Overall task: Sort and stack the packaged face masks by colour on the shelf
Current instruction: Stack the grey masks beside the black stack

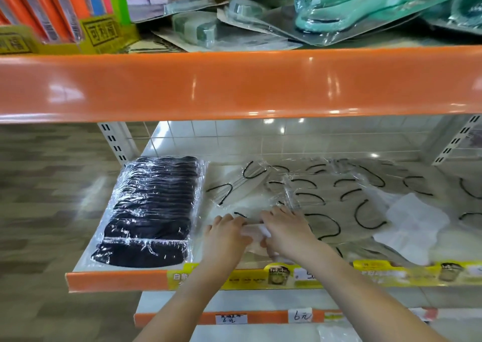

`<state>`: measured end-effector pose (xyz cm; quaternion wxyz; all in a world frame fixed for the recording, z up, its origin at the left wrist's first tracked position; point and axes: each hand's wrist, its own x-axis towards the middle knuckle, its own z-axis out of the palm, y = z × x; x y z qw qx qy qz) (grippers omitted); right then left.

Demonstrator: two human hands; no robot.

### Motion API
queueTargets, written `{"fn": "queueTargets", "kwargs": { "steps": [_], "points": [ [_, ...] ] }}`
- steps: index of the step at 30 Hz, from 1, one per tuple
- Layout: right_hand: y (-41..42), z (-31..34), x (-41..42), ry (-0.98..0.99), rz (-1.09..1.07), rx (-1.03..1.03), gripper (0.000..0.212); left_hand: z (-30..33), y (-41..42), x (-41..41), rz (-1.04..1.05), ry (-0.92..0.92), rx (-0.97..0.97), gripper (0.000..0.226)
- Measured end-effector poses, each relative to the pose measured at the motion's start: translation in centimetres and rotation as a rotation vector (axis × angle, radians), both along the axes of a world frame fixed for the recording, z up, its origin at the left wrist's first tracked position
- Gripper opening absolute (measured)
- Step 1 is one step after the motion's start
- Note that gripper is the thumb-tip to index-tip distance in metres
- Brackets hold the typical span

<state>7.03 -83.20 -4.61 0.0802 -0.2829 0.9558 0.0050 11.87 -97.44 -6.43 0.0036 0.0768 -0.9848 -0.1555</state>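
Left hand (pixel 225 233) and right hand (pixel 285 228): a white mask packet (pixel 254 231) is pinched between both grips at the shelf (pixel 117 280) front. Judged light, floppy, slippery film; best held by the edges. Black mask stack (pixel 151 211) lies left, loose white packets (pixel 339 198) right.

Upper shelf: orange packs (pixel 60 5) in a yellow display box (pixel 101 32) at 10 o'clock; teal blister packs (pixel 347 5) at 1 o'clock. Handwritten price tag (pixel 300 315) at 6 o'clock.

black masks (pixel 148 211) | white masks (pixel 339 203), black loops | orange shelf edge (pixel 234 83)
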Motion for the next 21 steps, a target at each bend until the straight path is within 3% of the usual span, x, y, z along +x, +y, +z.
{"fn": "queueTargets", "kwargs": {
  "steps": [3,7,12,21],
  "points": [
    [0.9,0.0,-0.4,0.040,-0.010,-0.051,0.038,0.1,0.2,-0.2,0.045,0.129,0.104,0.035],
    [2.4,-0.4,-1.0,0.058,-0.093,-0.203,0.034,0.6,-0.3,-0.7,0.169,0.244,0.205,0.049],
    [3.7,-0.5,-2.4,0.045,-0.199,-0.330,0.029,0.3,-0.6,-0.8,0.163,0.074,0.192,0.047],
    [5.9,-1.2,-3.1,0.080,-0.308,-0.416,0.028,-0.7,1.2,-0.6,-0.036,-0.045,0.029,0.074]
  ]
}}
